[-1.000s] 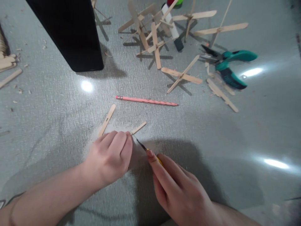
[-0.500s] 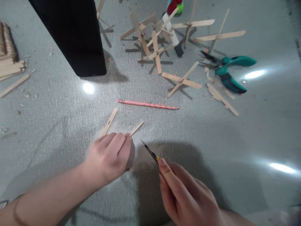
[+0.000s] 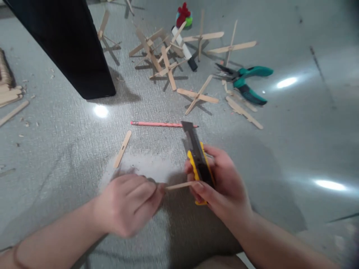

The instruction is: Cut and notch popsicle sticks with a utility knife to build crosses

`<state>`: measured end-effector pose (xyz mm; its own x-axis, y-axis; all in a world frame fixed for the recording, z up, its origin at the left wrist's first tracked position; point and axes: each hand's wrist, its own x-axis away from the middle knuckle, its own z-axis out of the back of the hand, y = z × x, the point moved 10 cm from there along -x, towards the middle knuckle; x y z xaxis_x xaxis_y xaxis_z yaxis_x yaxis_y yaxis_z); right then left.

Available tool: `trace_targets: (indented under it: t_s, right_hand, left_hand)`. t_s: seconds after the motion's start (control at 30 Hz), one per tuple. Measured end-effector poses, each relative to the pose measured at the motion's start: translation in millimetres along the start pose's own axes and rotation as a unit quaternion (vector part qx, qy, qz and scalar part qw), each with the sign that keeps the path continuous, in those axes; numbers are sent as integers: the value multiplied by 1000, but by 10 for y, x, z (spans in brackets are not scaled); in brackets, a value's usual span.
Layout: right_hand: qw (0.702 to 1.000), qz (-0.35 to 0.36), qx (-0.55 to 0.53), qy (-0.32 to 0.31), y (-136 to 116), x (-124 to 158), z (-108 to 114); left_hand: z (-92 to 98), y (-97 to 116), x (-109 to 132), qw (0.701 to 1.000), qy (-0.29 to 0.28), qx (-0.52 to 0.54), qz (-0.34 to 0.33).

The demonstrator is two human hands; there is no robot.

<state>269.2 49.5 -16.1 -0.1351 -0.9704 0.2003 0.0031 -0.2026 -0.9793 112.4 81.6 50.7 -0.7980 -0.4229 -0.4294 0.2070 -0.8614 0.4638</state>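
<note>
A thin wooden craft stick stretches between my two hands above the table. My left hand is closed on its left end, and most of that end is hidden by the fingers. The right thumb touches the stick's other end. In my right hand lies a yellow and black utility knife, its blade pointing away from me over the pencil. Another craft stick with a small slot in its middle rests on the table beyond my left hand. A pink pencil lies crosswise behind the knife.
A tall black object stands at the back left. Several crossed craft sticks, a white marker and green-handled pliers occupy the back. Stacked sticks lie far left. A whitish worn patch marks the table.
My right hand has turned the knife so it points away, and its thumb now meets the stick. My left hand has drawn the stick closer to me. The view has shifted.
</note>
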Motion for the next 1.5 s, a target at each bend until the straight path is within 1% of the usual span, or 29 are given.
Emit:
trace_targets:
  t_s: [0.03, 0.1, 0.17, 0.27, 0.37, 0.4, 0.47, 0.6, 0.73, 0.83, 0.93, 1.03, 1.1, 1.2, 1.33, 1.5]
  right_hand:
    - [999, -25, -18, -14, 43, -24, -52]
    - [997, -57, -37, -28, 100, -44, -127]
    - [997, -58, -42, -26, 112, -48, -147]
    - [997, -49, -49, -19, 133, -46, -116]
    - [998, -44, -52, 9, 147, -52, -10]
    - [998, -40, -48, 21, 136, -54, 30]
    - [998, -30, -41, 46, 99, -55, 105]
    - [996, -6, -53, 72, 18, -49, 188]
    - [991, 25, -76, 106, -42, -52, 284]
    - [987, 17, -102, 124, -50, -65, 329]
    - [984, 11, -122, 132, -86, -66, 343]
    - [982, 24, -127, 137, -156, -52, 356]
    - [981, 36, -133, 137, -197, -42, 360]
    - [978, 48, -153, 137, -234, -24, 365]
    - [973, 46, -178, 137, -263, 4, 359]
    - [973, 50, -174, 141, -318, 33, 357]
  left_hand:
    - [16, 77, 6, 1000, 6, -10, -26]
    - [23, 170, 16, 998, 5, -23, -56]
    - [21, 162, 13, 998, -2, -36, -54]
    - [72, 49, -1, 999, 13, -34, -30]
    - [121, -184, -6, 997, 31, -51, 43]
    - [122, -267, 1, 994, 30, -77, 73]
    - [103, -361, 18, 988, 24, -111, 102]
    - [13, -401, 31, 986, 0, -128, 103]
    - [-20, -417, 14, 987, -10, -127, 96]
    - [-11, -385, 5, 989, -11, -122, 77]
    - [6, -293, 18, 990, -9, -130, 46]
    - [1, -188, 35, 988, -15, -150, 21]
    - [-30, -124, 38, 986, -29, -161, 7]
    - [-122, -32, 35, 984, -69, -166, -14]
    - [-228, 44, 11, 980, -105, -168, -3]
    - [-311, 106, -80, 977, -111, -179, 36]
